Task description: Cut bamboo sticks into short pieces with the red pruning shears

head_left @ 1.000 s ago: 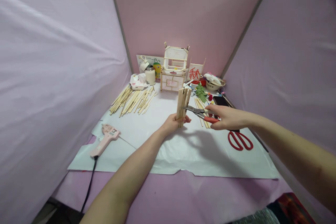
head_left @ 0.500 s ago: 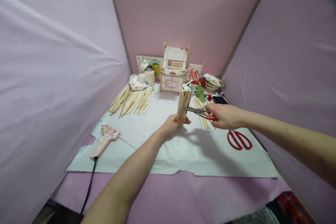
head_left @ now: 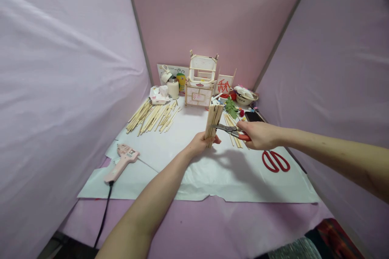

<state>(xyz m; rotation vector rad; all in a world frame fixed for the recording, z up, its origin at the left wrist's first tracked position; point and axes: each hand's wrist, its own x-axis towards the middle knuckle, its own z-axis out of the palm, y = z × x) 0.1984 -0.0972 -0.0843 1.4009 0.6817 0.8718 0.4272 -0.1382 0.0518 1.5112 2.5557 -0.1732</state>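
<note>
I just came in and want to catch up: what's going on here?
A person's left hand holds a bundle of sticks roughly upright. The right hand grips pliers, their jaws at the bundle's side; whether they are cutting is unclear. Loose sticks lie back left, a pink glue gun nearer, and red-handled scissors on the right.

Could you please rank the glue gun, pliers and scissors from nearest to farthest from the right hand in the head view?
1. Pliers, in the right hand.
2. Scissors, lying just below it.
3. Glue gun, on the left side.
</note>
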